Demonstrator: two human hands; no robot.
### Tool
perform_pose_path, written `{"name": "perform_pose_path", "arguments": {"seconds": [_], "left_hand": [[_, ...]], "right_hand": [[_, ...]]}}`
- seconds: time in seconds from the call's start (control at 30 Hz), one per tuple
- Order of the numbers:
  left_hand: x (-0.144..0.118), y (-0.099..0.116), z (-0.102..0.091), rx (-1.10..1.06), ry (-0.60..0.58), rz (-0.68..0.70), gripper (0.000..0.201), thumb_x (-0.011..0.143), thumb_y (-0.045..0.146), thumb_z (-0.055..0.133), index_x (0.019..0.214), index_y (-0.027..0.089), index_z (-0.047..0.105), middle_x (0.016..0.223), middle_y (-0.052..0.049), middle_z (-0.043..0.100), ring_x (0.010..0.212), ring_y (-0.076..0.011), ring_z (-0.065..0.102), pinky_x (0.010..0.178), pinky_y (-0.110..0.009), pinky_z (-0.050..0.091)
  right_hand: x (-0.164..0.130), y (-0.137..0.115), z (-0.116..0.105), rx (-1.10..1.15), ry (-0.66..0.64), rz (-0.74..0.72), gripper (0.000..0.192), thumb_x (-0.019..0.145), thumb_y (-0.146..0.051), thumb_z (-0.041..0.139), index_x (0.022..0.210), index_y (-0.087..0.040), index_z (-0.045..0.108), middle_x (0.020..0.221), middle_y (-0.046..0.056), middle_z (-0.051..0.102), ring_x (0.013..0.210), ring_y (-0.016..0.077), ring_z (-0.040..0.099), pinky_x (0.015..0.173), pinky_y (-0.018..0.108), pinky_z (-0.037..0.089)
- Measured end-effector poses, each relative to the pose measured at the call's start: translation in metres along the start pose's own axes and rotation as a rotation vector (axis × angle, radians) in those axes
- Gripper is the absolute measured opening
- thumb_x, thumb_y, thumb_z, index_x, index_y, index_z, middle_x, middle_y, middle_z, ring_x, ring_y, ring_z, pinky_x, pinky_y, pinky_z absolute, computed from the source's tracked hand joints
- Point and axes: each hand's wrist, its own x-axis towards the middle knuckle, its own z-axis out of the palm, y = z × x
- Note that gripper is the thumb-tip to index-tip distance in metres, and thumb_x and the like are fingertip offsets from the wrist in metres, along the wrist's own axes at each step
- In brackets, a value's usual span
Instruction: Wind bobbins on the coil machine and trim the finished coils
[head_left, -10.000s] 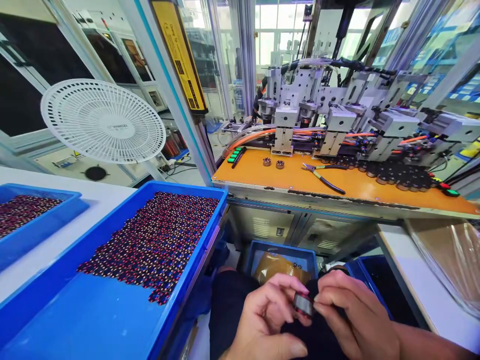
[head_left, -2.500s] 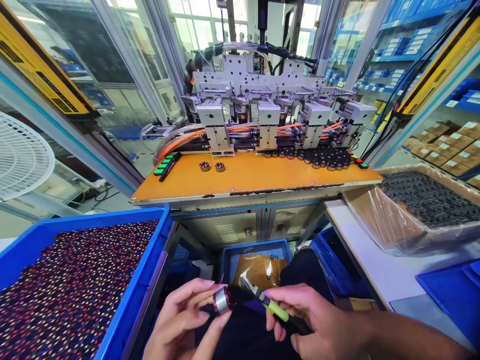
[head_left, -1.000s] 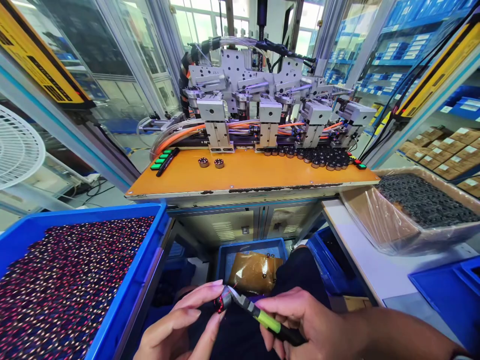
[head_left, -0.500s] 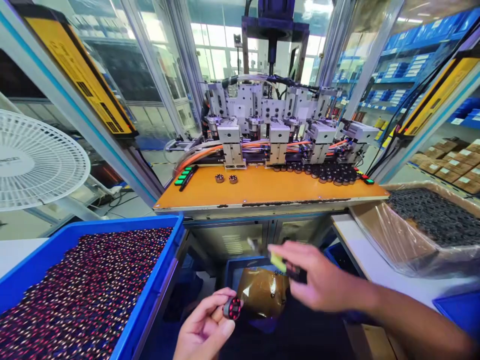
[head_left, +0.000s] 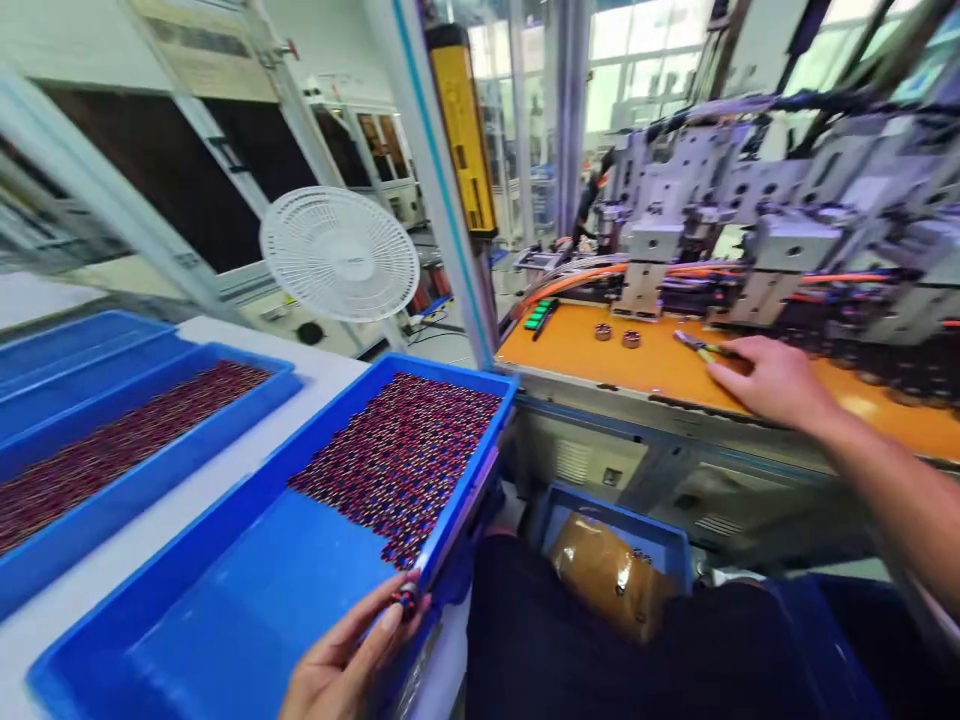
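Note:
My left hand [head_left: 349, 655] is closed around a small round black part [head_left: 407, 598] with red spots, pinched between thumb and fingers. It is at the near right edge of a blue tray [head_left: 225, 500], whose far end holds rows of many similar parts [head_left: 420, 450]. On the orange worktop [head_left: 577, 350], my right hand [head_left: 776, 385] has its fingers on the yellow-green handles of a pair of pliers [head_left: 691, 342]. The metal jaws point left. Two loose round parts [head_left: 631, 340] stand on the worktop to the left of the pliers.
A machine fixture [head_left: 652, 250] with orange hoses lines the back of the worktop. Dark round parts [head_left: 892, 380] sit at right. Another filled blue tray [head_left: 135, 440] and a white fan [head_left: 341, 255] are at left. Below stands a blue bin [head_left: 679, 550] with a brown plastic bag [head_left: 611, 570].
The view has swung left. My right hand has gone from above the bin to the worktop with the pliers. My left hand has carried the round part to the blue tray's edge.

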Motion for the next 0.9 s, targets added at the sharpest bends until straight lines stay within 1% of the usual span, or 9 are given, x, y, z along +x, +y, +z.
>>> {"name": "perform_pose_path", "arguments": {"seconds": [0.07, 0.13, 0.23, 0.3, 0.37, 0.5, 0.6, 0.73, 0.9], "left_hand": [[0.021, 0.004, -0.035, 0.178, 0.077, 0.023, 0.072, 0.040, 0.055, 0.091, 0.100, 0.019, 0.076, 0.106, -0.011, 0.079, 0.096, -0.0312, 0.075, 0.084, -0.034, 0.062], [0.043, 0.005, -0.061, 0.402, 0.081, 0.115, 0.074, 0.044, 0.062, 0.086, 0.102, 0.018, 0.072, 0.099, -0.012, 0.080, 0.094, -0.0320, 0.076, 0.088, -0.039, 0.061], [0.076, 0.001, -0.078, 0.606, 0.029, 0.215, 0.068, 0.049, 0.067, 0.076, 0.097, 0.019, 0.071, 0.093, -0.012, 0.080, 0.089, -0.0326, 0.076, 0.084, -0.043, 0.061], [0.095, -0.002, -0.079, 0.655, 0.021, 0.260, 0.060, 0.049, 0.065, 0.074, 0.091, 0.021, 0.072, 0.090, -0.010, 0.080, 0.085, -0.0316, 0.075, 0.079, -0.042, 0.060], [0.111, -0.004, -0.077, 0.720, 0.025, 0.322, 0.052, 0.050, 0.060, 0.074, 0.086, 0.022, 0.073, 0.078, -0.006, 0.076, 0.075, -0.0283, 0.072, 0.070, -0.039, 0.057], [0.128, -0.009, -0.072, 0.823, -0.008, 0.409, 0.042, 0.056, 0.054, 0.067, 0.084, 0.024, 0.071, 0.052, 0.004, 0.057, 0.051, -0.0192, 0.054, 0.054, -0.032, 0.044], [0.132, -0.015, -0.068, 0.849, -0.047, 0.429, 0.044, 0.060, 0.053, 0.061, 0.092, 0.024, 0.067, 0.053, 0.005, 0.058, 0.049, -0.0183, 0.053, 0.054, -0.031, 0.043], [0.132, -0.018, -0.063, 0.862, -0.049, 0.439, 0.055, 0.059, 0.054, 0.062, 0.105, 0.023, 0.058, 0.067, 0.003, 0.066, 0.057, -0.0195, 0.061, 0.060, -0.033, 0.050], [0.124, -0.014, -0.061, 0.902, -0.029, 0.481, 0.059, 0.056, 0.057, 0.063, 0.105, 0.024, 0.056, 0.067, 0.004, 0.065, 0.052, -0.0197, 0.061, 0.055, -0.032, 0.050]], "right_hand": [[0.001, 0.003, 0.002, -0.021, -0.009, 0.003, 0.045, 0.087, -0.031, 0.060, 0.118, 0.000, 0.069, 0.127, 0.025, 0.065, 0.115, 0.0341, 0.062, 0.098, 0.042, 0.046], [0.002, 0.004, 0.002, -0.070, -0.028, 0.019, 0.045, 0.086, -0.030, 0.062, 0.119, -0.001, 0.068, 0.130, 0.023, 0.064, 0.118, 0.0336, 0.061, 0.100, 0.042, 0.045], [0.004, 0.003, 0.002, -0.152, -0.059, 0.059, 0.045, 0.085, -0.030, 0.063, 0.122, -0.004, 0.068, 0.134, 0.018, 0.063, 0.123, 0.0307, 0.059, 0.103, 0.039, 0.045], [0.004, 0.002, 0.001, -0.165, -0.068, 0.075, 0.045, 0.085, -0.031, 0.062, 0.122, -0.005, 0.068, 0.135, 0.017, 0.063, 0.124, 0.0297, 0.059, 0.104, 0.039, 0.045], [0.005, 0.002, 0.002, -0.164, -0.067, 0.077, 0.045, 0.084, -0.032, 0.061, 0.121, -0.007, 0.069, 0.134, 0.017, 0.064, 0.122, 0.0292, 0.060, 0.103, 0.039, 0.046], [0.005, 0.005, 0.004, -0.159, -0.036, 0.057, 0.046, 0.083, -0.037, 0.058, 0.117, -0.009, 0.070, 0.130, 0.016, 0.066, 0.119, 0.0292, 0.062, 0.100, 0.041, 0.049], [0.005, 0.006, 0.006, -0.150, -0.014, 0.046, 0.048, 0.082, -0.038, 0.057, 0.117, -0.008, 0.070, 0.129, 0.017, 0.067, 0.118, 0.0301, 0.063, 0.101, 0.043, 0.050], [0.005, 0.005, 0.007, -0.124, 0.004, 0.028, 0.048, 0.081, -0.038, 0.057, 0.114, -0.006, 0.071, 0.126, 0.019, 0.068, 0.116, 0.0320, 0.063, 0.101, 0.045, 0.050], [0.003, 0.001, 0.005, -0.086, 0.013, 0.005, 0.044, 0.083, -0.035, 0.056, 0.112, -0.006, 0.070, 0.121, 0.020, 0.069, 0.110, 0.0320, 0.065, 0.097, 0.044, 0.050]]}}
